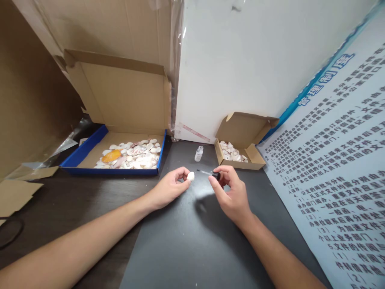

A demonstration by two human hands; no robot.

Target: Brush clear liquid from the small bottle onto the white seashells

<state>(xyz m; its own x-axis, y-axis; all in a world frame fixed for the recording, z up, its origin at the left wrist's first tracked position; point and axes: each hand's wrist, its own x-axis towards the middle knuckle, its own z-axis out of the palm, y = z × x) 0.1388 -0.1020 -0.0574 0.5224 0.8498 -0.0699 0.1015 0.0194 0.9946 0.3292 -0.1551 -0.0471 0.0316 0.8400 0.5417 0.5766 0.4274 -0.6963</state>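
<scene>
Left hand (pixel 173 186) now, pinching a small white ribbed seashell (pixel 190 176) | right hand (pixel 231 190) gripping a thin black-capped brush (pixel 205 173), tip just short of the shell | beyond, I see a small clear bottle (pixel 199 153) upright on the dark desk (pixel 168 249) | blue-walled cardboard box (pixel 108 171) of shells left, smaller brown cardboard box (pixel 240 165) right

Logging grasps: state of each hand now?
Left hand: closed, pinching a white shell.
Right hand: closed, holding a thin applicator by its black cap.
</scene>
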